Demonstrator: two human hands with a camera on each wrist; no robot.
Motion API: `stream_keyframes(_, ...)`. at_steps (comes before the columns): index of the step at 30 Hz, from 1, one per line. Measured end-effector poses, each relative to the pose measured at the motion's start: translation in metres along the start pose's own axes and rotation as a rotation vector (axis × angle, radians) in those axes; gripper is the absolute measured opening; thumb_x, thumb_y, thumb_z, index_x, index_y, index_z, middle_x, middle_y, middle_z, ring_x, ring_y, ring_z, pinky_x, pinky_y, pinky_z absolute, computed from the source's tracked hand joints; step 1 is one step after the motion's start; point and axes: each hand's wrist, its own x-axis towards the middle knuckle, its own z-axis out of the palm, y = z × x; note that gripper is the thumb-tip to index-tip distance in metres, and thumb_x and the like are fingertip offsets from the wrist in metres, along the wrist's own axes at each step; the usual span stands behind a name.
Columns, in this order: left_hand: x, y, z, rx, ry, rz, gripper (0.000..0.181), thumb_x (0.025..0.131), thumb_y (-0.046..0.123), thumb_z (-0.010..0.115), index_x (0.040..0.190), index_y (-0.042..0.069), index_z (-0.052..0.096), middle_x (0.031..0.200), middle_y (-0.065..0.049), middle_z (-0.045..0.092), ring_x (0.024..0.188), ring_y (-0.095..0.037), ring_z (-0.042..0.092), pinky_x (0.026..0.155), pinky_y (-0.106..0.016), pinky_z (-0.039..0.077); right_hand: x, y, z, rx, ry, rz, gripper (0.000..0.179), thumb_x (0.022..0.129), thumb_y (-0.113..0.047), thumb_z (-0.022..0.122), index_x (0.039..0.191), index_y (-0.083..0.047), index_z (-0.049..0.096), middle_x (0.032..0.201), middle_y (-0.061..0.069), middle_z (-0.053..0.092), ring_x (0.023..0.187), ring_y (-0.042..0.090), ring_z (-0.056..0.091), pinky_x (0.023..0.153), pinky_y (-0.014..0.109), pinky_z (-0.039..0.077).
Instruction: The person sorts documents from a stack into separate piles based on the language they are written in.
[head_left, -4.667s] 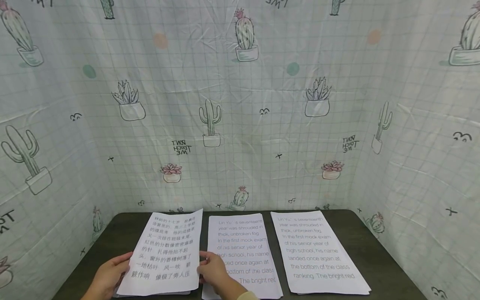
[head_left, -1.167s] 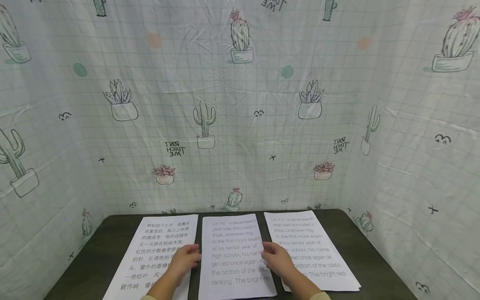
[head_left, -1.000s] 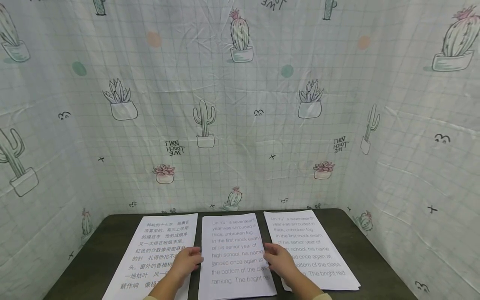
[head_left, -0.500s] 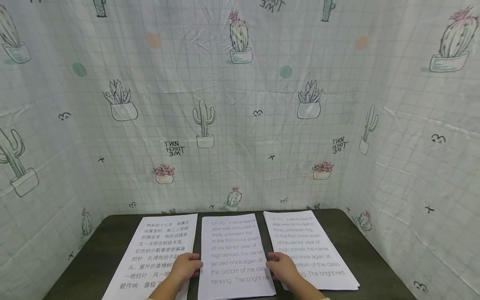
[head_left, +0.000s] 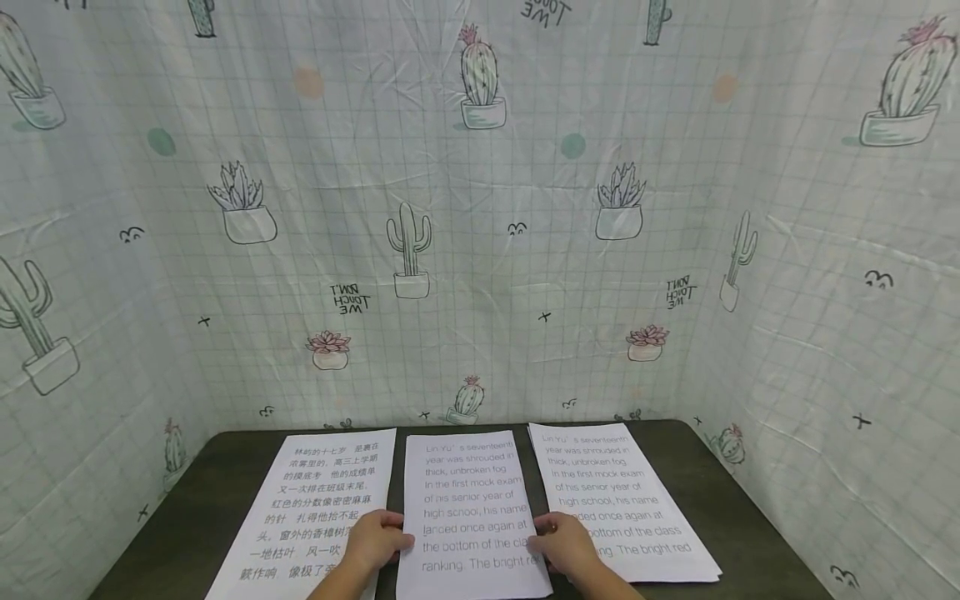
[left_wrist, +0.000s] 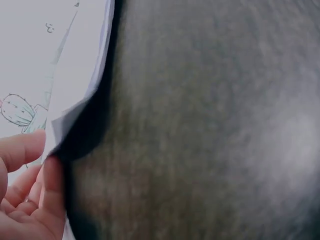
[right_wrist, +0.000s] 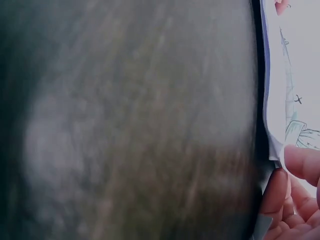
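In the head view the middle stack of printed paper point(head_left: 468, 500) lies between both hands, its top sheet in large English text. My left hand point(head_left: 372, 540) pinches its left edge near the lower half, and my right hand point(head_left: 566, 546) pinches the right edge at about the same height. Seen from the left wrist, the paper edge point(left_wrist: 80, 95) bends between thumb point(left_wrist: 25, 147) and fingers. From the right wrist, the opposite edge point(right_wrist: 274, 120) sits between thumb point(right_wrist: 302, 162) and forefinger point(right_wrist: 275, 192).
To the left lies a stack with Chinese text point(head_left: 307, 500), partly under the left forearm. Another stack with English text point(head_left: 622, 500) is on the right, partly covered by the right hand. All rest on a dark table point(head_left: 720, 508), with a cactus-print cloth point(head_left: 480, 250) hanging around it.
Earlier both hands held the left stack's raised sheets; those now lie flat. The hands have moved right to the middle stack, then slid slightly nearer and taken hold of its edges.
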Motion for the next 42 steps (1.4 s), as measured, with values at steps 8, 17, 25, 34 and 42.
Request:
stream_keyframes(8,0.0026,-0.0023,0.0024,0.050,0.036,0.005,0.043,0.074,0.005,0.073,0.113,-0.009,0.061,0.078,-0.007,0.067,0.067,-0.015,0.064,0.062,-0.034,0.057,-0.0002,0.0010,0.0031,-0.006,0.034,-0.049,0.039,0.076,-0.008,0.072,0.110,0.009,0.063,0.072,0.004,0.064,0.060,0.013,0.060,0.055,0.029,0.054)
stream_keyframes(17,0.0027,-0.0014,0.0045,0.042,0.091,-0.032,0.033,0.075,0.005,0.072,0.105,-0.008,0.065,0.081,-0.009,0.066,0.066,-0.016,0.064,0.061,-0.032,0.057,-0.0014,-0.0014,0.0015,0.038,0.034,-0.070,0.038,0.077,-0.006,0.070,0.110,0.013,0.064,0.080,0.008,0.064,0.070,0.014,0.065,0.063,0.036,0.060)
stream_keyframes(25,0.0041,0.0008,0.0037,-0.037,0.103,-0.047,0.023,0.079,0.004,0.068,0.099,-0.006,0.068,0.083,-0.008,0.068,0.070,-0.015,0.064,0.063,-0.032,0.057,0.0005,-0.0034,0.0039,0.028,0.094,-0.042,0.028,0.080,-0.007,0.069,0.104,0.008,0.068,0.084,0.008,0.067,0.074,0.015,0.065,0.065,0.034,0.058)
stream_keyframes(34,0.0029,0.0049,0.0027,-0.012,0.155,0.013,0.022,0.079,0.005,0.068,0.099,-0.006,0.070,0.083,-0.009,0.070,0.069,-0.014,0.063,0.061,-0.031,0.056,-0.0001,-0.0079,0.0043,0.066,0.141,-0.057,0.029,0.081,-0.009,0.069,0.106,0.005,0.068,0.086,0.007,0.068,0.076,0.014,0.062,0.066,0.032,0.056)
stream_keyframes(42,0.0036,0.0054,0.0029,-0.149,0.125,0.001,0.034,0.082,0.007,0.066,0.114,-0.007,0.065,0.095,-0.009,0.070,0.081,-0.014,0.066,0.073,-0.034,0.059,0.0013,-0.0067,0.0031,0.151,0.127,-0.040,0.035,0.085,-0.010,0.065,0.116,0.008,0.064,0.090,0.008,0.067,0.078,0.014,0.062,0.069,0.030,0.056)
